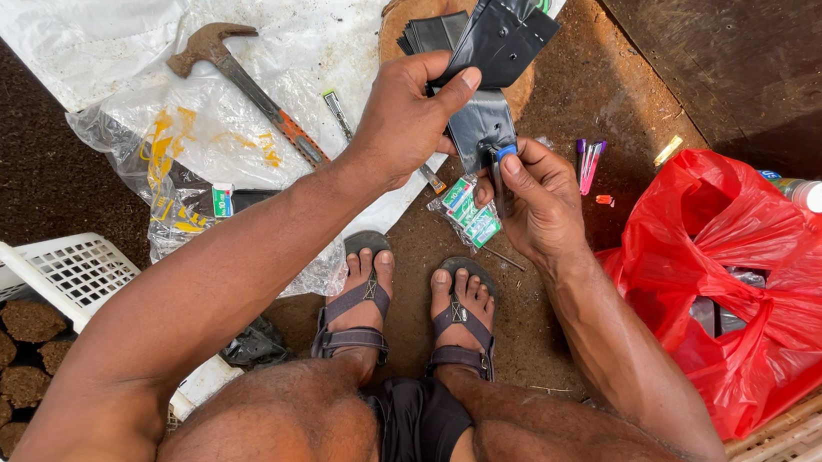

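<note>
The left hand point(405, 110) grips a thin black plastic bag point(494, 43) above the dirt floor point(545, 304), while the right hand point(532, 197) grasps a small blue-tipped tool point(498, 159) against its lower edge, other bags point(430, 34) waiting.

One view only, from a camera worn on the person's head. It looks steeply down past the knees and sandalled feet to the dirt floor point(26, 164), close enough that both forearms fill the middle. The white plastic sheet point(100, 20) lies at the top, farthest from the lens.
</note>
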